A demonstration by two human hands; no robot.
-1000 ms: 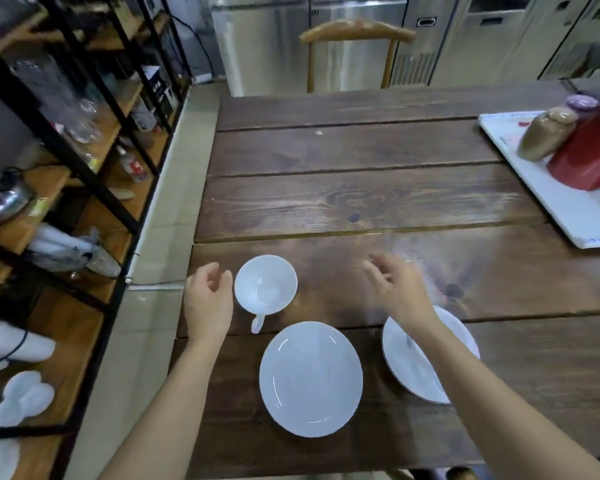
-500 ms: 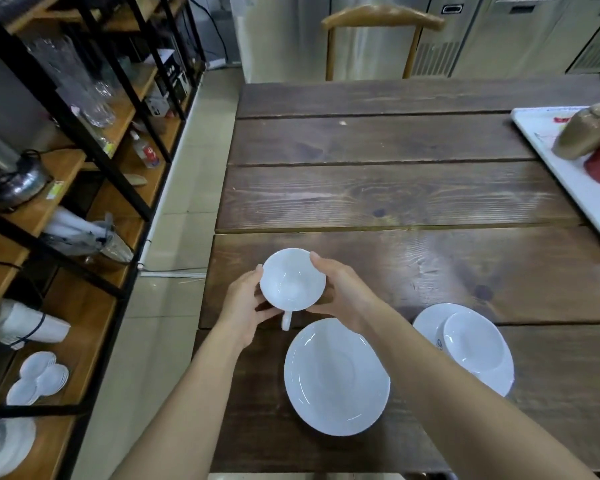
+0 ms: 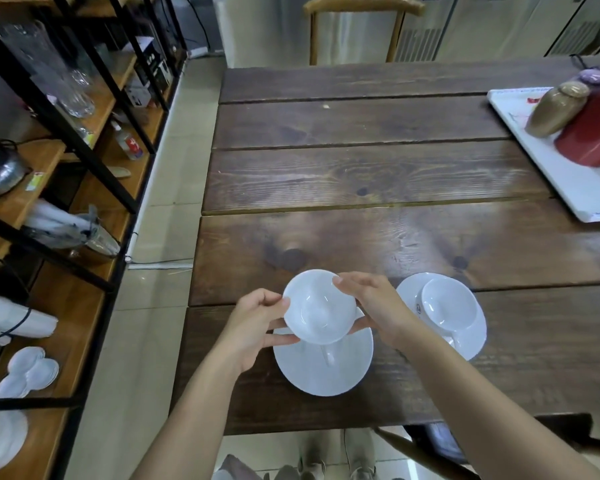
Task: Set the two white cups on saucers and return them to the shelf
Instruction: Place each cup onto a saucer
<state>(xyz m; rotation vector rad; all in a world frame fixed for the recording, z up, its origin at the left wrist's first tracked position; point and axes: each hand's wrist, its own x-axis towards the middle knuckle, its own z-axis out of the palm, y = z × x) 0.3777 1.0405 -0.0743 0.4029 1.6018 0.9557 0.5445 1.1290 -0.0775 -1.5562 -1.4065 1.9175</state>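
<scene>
Both hands on one white cup (image 3: 317, 308): left hand (image 3: 255, 325) grip clamped on its left rim and side, thumb on the rim, fingers under; right hand (image 3: 378, 308) grip clamped on the right rim and side. Cup is upright, empty, handle (image 3: 328, 355) pointing toward the person. It sits over the back half of the near saucer (image 3: 323, 363); can't tell if the base is touching the saucer or just above it.

Count: 2 white cups, 2 white saucers. Second cup (image 3: 447, 308) is upright and empty, seated on the second saucer (image 3: 471, 337), just right of the right hand. No hand on it. The two saucers lie near each other at the desk's near edge, not touching.

Desk (image 3: 378, 178): dark wood planks. Far right corner has a white tray (image 3: 565, 183) holding a red container (image 3: 596, 133) and a gold-brown jar (image 3: 555, 110) leaning against it; something purple behind them, too small to tell.

Shelf (image 3: 70, 306) stands left of the desk, black frame with wood boards, across a strip of tiled floor. On it: glassware up top, a metal kettle, a bottle with a red label, white lobed dishes (image 3: 28, 372) on a lower board. A wooden chair (image 3: 357, 15) stands at the desk's far end.
</scene>
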